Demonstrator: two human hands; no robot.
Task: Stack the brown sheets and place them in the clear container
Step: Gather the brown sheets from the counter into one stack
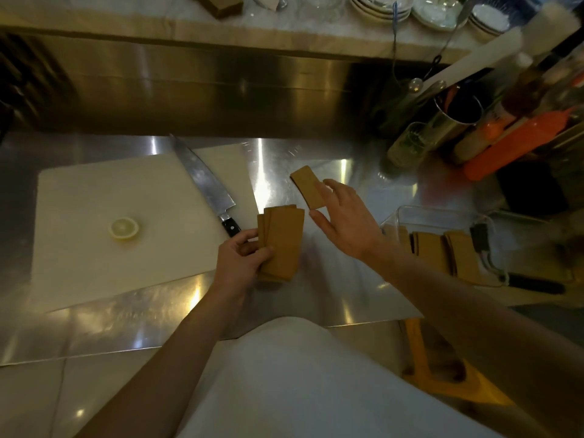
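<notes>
My left hand grips a fanned stack of brown sheets just above the steel counter, thumb across the lower left corner. A single brown sheet is pinched at its near end between the thumb and fingers of my right hand, tilted up and to the left. The clear container sits at the right, behind my right forearm, with several more brown sheets standing inside it.
A white cutting board lies at the left with a lemon half and a large knife on it. Bottles, an orange squeeze bottle and a steel utensil cup crowd the back right. Dishes stand on the upper shelf.
</notes>
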